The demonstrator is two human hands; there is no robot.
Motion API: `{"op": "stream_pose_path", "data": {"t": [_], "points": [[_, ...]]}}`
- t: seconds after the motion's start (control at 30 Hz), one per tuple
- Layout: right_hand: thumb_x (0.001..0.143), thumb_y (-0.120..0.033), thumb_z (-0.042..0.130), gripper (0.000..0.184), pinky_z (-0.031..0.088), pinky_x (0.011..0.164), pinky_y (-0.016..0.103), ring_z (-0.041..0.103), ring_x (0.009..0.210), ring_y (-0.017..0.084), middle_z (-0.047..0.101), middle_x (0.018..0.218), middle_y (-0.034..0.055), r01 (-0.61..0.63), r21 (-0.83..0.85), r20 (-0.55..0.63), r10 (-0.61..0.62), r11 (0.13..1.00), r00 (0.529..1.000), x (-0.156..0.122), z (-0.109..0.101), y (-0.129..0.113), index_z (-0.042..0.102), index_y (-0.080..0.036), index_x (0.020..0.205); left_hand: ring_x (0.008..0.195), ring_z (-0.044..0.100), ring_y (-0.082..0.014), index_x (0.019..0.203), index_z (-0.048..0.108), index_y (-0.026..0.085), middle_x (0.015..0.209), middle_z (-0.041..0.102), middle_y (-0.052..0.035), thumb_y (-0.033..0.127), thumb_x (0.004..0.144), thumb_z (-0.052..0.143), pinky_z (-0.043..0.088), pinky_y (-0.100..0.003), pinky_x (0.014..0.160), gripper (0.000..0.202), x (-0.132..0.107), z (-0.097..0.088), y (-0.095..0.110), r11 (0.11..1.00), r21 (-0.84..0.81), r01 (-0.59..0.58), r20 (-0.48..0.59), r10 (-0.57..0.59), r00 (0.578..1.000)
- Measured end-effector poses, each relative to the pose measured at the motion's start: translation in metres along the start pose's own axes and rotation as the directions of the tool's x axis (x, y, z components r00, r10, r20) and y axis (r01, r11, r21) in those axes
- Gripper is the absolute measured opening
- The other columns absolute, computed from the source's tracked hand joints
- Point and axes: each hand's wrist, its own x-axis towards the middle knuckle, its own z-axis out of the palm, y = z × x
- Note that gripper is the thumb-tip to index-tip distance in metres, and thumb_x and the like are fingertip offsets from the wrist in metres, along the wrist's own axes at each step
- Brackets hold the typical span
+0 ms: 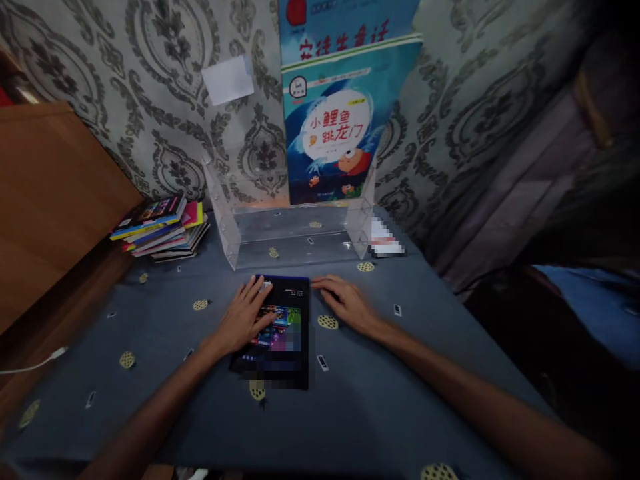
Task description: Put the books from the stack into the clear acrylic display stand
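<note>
A thin dark book [303, 303] with colourful panels on its cover lies flat on the cloth-covered table. My left hand [245, 319] rests palm down on its left part, fingers spread. To the right, my right hand [345, 301] lies low by the book's upper right edge, index finger stretched toward it; whether the fingertip touches the edge I cannot tell. Nothing shows in its grip. Behind both hands stands a clear acrylic rack [293, 247]. At its right side a blue picture book [325, 177] with a fish on the cover stands upright, in front of another book [345, 30].
A stack of books [167, 230] sits at the table's back left, near a wooden panel [60, 200]. A white packet-like item [385, 240] lies right of the rack. A white cable [37, 365] runs in from the left. Patterned wall [175, 80] rises behind.
</note>
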Motion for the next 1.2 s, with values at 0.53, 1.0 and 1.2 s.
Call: {"op": "stream_pose_path", "data": {"t": [0.53, 1.0, 1.2], "points": [[0.096, -0.012, 0.043, 0.041, 0.053, 0.096, 0.047, 0.064, 0.111, 0.023, 0.072, 0.116, 0.0082, -0.039, 0.034, 0.016, 0.039, 0.999, 0.999, -0.003, 0.0, 0.002, 0.059, -0.023, 0.132, 0.132, 0.054, -0.0266, 0.138, 0.052, 0.021, 0.141, 0.058, -0.0123, 0.034, 0.102, 0.042, 0.042, -0.052, 0.112, 0.039, 0.039, 0.001, 0.017, 0.988, -0.044, -0.145, -0.118, 0.139, 0.983], [0.097, -0.017, 0.041, 0.047, 0.045, 0.109, 0.05, 0.058, 0.125, 0.024, 0.069, 0.125, 0.0086, -0.105, 0.126, 0.004, 0.105, 0.986, 0.994, -0.005, -0.001, 0.001, 0.045, -0.022, 0.143, 0.13, 0.052, -0.028, 0.139, 0.051, 0.021, 0.139, 0.056, -0.0124, 0.027, 0.102, 0.041, 0.041, -0.053, 0.111, 0.039, 0.07, 0.006, 0.049, 0.963, -0.055, -0.264, -0.057, 0.261, 0.964], [0.093, -0.015, 0.044, 0.058, 0.042, 0.111, 0.054, 0.049, 0.134, 0.026, 0.059, 0.14, 0.0124, -0.101, 0.082, 0.054, 0.097, 0.991, 0.994, -0.002, -0.002, 0.003, 0.034, -0.02, 0.15, 0.119, 0.055, -0.03, 0.133, 0.056, 0.02, 0.127, 0.058, -0.0136, 0.03, 0.101, 0.044, 0.048, -0.052, 0.101, 0.036, 0.069, 0.005, 0.054, 0.976, 0.005, -0.219, -0.081, 0.219, 0.972]]}}
